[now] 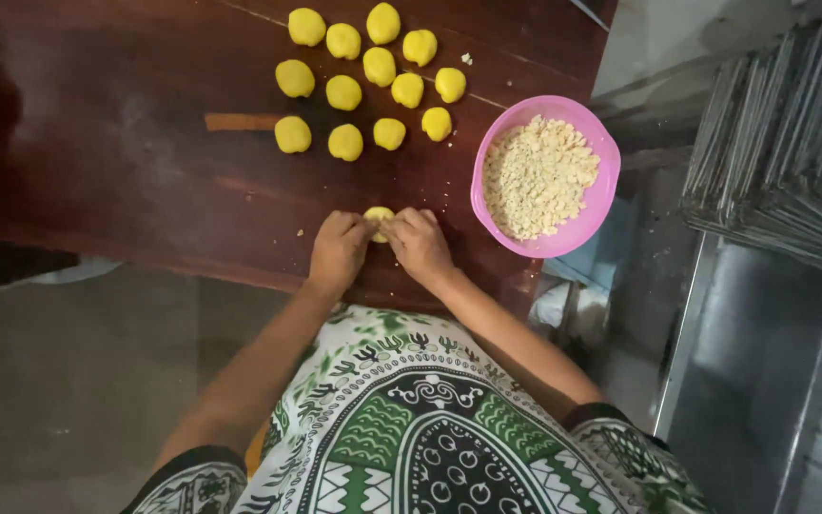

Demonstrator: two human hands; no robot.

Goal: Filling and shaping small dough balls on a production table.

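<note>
table: dark reddish wooden table (126,181), seen from above, its near edge at the person's waist.
left hand: left hand (338,249) curled, fingertips pinching the left side of the dough piece.
dough piece: small yellow dough piece (379,217) held between both hands just above the table's near edge.
right hand: right hand (419,245) curled, fingers pinching the right side of the same piece.
dough balls: yellow dough balls (365,81) in loose rows farther back on the table, well apart from the hands.
bowl: pink bowl (599,205) of pale crumbled filling, right of the hands at the table's edge.
trays: stacked metal trays (782,143) at far right, off the table.
</note>
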